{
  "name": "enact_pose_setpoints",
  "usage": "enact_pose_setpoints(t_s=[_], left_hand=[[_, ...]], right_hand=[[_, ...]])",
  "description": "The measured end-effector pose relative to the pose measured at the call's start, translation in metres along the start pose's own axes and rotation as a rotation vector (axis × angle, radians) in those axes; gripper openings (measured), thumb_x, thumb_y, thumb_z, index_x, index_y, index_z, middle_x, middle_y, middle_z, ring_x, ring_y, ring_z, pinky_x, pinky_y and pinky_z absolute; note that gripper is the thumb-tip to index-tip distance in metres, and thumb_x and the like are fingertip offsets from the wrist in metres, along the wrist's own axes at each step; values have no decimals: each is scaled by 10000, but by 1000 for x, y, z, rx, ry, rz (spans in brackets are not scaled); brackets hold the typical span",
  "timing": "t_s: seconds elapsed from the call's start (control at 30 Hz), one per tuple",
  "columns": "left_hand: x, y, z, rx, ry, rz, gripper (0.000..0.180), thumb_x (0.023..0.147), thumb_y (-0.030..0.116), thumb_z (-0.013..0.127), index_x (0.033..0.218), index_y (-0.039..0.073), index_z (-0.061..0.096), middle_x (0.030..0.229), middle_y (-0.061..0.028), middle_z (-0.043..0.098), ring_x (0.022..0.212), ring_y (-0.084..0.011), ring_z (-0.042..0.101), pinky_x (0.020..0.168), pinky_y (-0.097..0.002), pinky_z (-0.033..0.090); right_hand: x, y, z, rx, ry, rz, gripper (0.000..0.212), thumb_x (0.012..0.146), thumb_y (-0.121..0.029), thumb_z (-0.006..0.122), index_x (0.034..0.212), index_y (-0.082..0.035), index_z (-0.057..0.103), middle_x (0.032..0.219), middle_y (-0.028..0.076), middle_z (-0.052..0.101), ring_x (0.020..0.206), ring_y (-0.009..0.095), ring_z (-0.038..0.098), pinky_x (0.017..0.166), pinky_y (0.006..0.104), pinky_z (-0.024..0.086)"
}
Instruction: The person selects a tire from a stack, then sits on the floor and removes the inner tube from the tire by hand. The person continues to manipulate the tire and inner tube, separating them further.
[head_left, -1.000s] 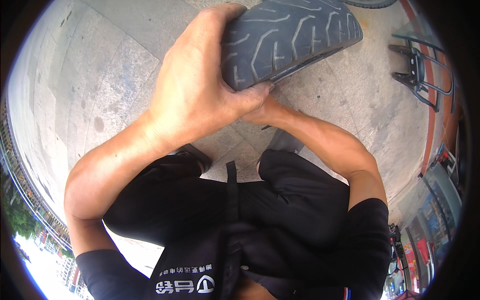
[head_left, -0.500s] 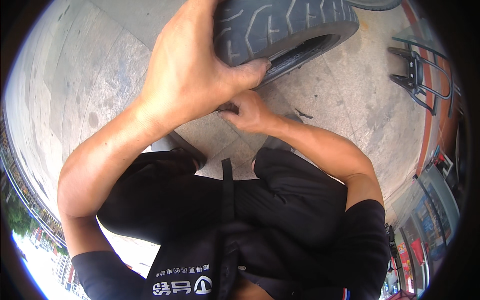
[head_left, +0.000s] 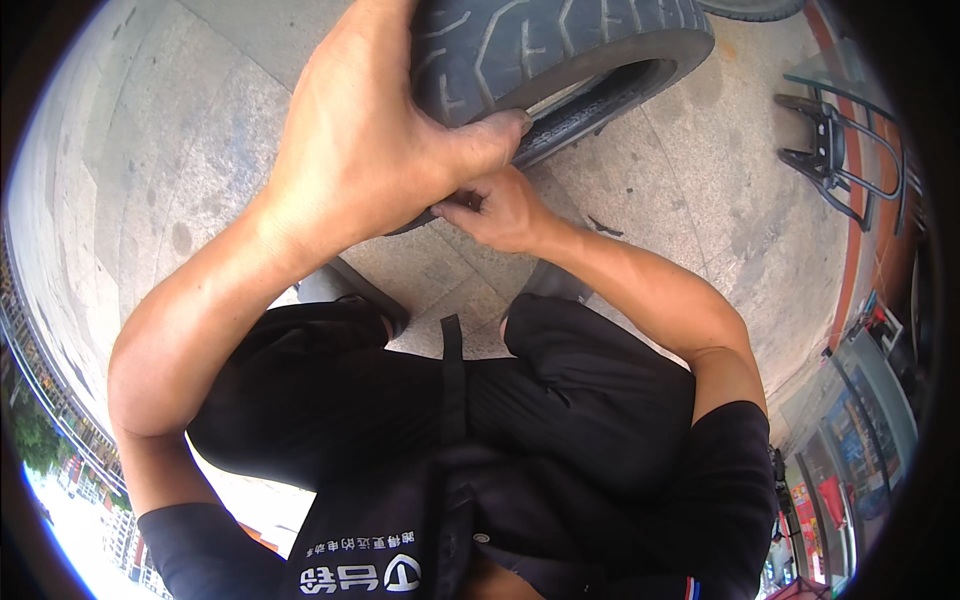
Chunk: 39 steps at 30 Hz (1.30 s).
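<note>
A black rubber tyre (head_left: 565, 45) with a grooved tread stands tilted above the paving at the top, its hollow inside facing partly toward me. My left hand (head_left: 370, 140) lies over the tyre's left side, gripping it with the thumb hooked across the inner edge; its other fingers are hidden behind the hand and the tyre. Below that thumb, my right hand (head_left: 500, 210) has its fingers curled around the tyre's lower near edge. The left hand covers much of this spot, so the right fingertips show only in part.
Part of another tyre (head_left: 755, 8) shows at the top edge. A black metal stand (head_left: 830, 150) is at the right, by a reddish strip on the paving. A small dark scrap (head_left: 606, 228) lies right of my right hand. My knees and shoes are below the tyre.
The tyre has shifted slightly left and turned a little, so its lower edge now shows beneath my hands. Both hands have moved a little left with it, keeping their hold.
</note>
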<state>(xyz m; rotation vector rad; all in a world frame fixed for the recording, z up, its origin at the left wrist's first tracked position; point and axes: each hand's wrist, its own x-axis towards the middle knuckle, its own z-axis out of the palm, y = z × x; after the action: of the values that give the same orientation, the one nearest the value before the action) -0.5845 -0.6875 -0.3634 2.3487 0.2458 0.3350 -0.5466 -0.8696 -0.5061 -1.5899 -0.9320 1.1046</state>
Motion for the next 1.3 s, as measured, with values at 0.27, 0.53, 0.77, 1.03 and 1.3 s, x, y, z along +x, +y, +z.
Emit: enact_pose_setpoints(t_s=[0.27,0.53,0.77,1.03,1.3], left_hand=[[-3,10,3,-83,-6,115,865,643,219,891,1327,-37,427,1177,-237,577,1094,-343,612,953,-414,492],[-23,0,3,-295,-96,-110,942,733,248,888,1441,-62,350,1335,-189,520,1239,-269,540,1058,-405,447],[-52,-28,-23,-156,-197,-68,1047,726,356,891,1466,-57,275,1370,-203,446,1276,-289,485,1082,-427,406],[-73,-60,-46,-138,-246,-100,1051,735,311,891,1464,-39,220,1353,-206,428,1269,-296,475,1071,-437,398],[-79,-63,-64,-181,-316,-255,1045,712,227,885,1483,11,213,1359,-216,436,1278,-304,482,1057,-440,419]], right_hand=[[-2,-1,-3,99,108,-155,227,783,-99,758,1001,-51,718,901,128,687,836,329,667,742,390,532],[-5,12,1,0,80,-93,183,797,-131,744,962,-56,716,936,106,702,891,313,657,794,395,526],[-35,47,7,-176,101,-226,248,819,-145,730,1035,-28,702,1141,137,678,1023,334,636,878,410,521],[-64,112,-37,-184,42,629,291,869,-266,732,981,1,709,1023,161,717,911,345,676,839,401,534],[-64,123,-77,53,393,687,389,859,-196,773,1099,82,644,1020,163,714,924,242,676,827,334,530]])
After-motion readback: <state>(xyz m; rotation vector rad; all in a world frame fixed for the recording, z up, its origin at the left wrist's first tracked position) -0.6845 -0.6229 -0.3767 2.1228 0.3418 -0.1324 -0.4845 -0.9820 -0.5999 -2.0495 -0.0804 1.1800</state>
